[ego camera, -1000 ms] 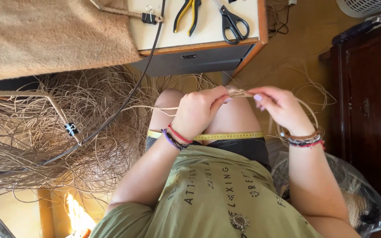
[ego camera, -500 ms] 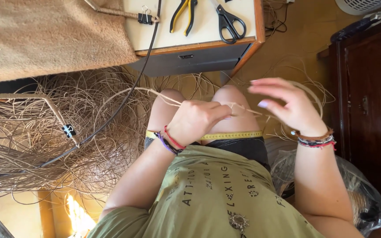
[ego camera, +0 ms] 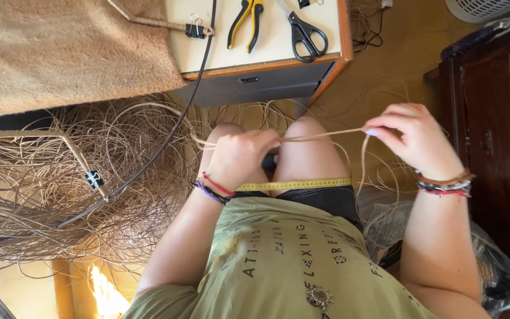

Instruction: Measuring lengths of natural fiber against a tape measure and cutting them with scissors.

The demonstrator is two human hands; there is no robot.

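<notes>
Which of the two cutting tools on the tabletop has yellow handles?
The pliers, lying left of the scissors in the head view. Their handles are yellow, while the scissors' handles are black.

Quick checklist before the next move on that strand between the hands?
1. Thin tan fibre strand stretched between both hands: ok.
2. Left hand closed around the strand's end: ok.
3. Right hand pinching the strand at the fingertips: ok.
4. Strand free of the loose tan fibre pile: cannot tell.
5. Yellow tape measure lying flat across the lap: ok.
6. Black-handled scissors lying on the white tabletop, beyond the knees: ok.
</notes>
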